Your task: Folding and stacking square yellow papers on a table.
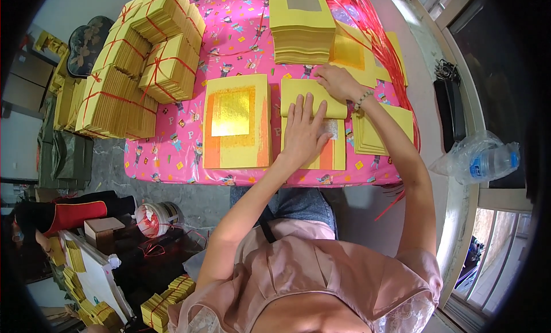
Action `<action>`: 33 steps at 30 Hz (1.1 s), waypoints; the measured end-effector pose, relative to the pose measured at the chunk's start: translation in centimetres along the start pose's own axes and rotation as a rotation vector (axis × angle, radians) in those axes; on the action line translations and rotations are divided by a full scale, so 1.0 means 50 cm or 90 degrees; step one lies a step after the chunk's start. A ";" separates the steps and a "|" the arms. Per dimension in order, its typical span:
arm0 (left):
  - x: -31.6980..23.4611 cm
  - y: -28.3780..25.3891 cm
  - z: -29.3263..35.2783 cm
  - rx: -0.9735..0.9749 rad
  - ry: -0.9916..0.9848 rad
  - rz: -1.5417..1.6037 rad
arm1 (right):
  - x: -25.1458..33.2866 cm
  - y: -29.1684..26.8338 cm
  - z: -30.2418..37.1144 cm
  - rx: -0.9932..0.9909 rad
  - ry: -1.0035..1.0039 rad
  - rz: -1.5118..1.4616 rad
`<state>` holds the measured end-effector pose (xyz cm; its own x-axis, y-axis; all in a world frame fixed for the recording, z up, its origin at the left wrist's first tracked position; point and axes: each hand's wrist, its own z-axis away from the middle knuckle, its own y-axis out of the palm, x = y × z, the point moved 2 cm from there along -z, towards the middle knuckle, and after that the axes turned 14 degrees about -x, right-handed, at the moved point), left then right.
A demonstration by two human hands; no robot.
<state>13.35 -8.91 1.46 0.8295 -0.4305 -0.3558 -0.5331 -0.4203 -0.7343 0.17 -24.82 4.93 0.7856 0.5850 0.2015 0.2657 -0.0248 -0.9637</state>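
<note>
My left hand [307, 124] lies flat with its fingers spread over a folded-over sheet of yellow paper [333, 105]. Below the fold shows a sheet with an orange band and a silver patch [330, 128]. Bent fingers of my right hand [340, 83] close at the far edge of the folded sheet; part of the grip is hidden. To the left sits a stack of yellow paper [261, 158], its top sheet bearing a gold foil square and orange colouring. More yellow sheets [385, 129] lie beside my right forearm, partly covered by it.
A tall yellow paper stack [304, 37] stands at the far side of the pink patterned tablecloth [189, 166]. Red-tied bundles [117, 97] pile up at the left. Red strings [390, 51] hang along the right edge. A bagged plastic bottle [488, 163] rests by the window; a bucket [158, 218] stands below left.
</note>
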 end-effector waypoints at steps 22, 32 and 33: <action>0.001 0.012 0.002 0.010 -0.014 0.005 | -0.002 0.043 -0.022 0.028 -0.009 -0.133; 0.001 0.019 0.010 0.013 -0.026 -0.027 | 0.006 0.042 -0.023 0.022 0.011 -0.129; 0.002 0.020 0.011 0.014 -0.030 -0.023 | 0.004 0.045 -0.022 0.022 0.012 -0.130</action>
<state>12.97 -8.93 0.37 0.8551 -0.3772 -0.3556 -0.4997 -0.4170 -0.7592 1.55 -25.66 2.97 0.7281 0.5594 0.3962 0.4013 0.1207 -0.9080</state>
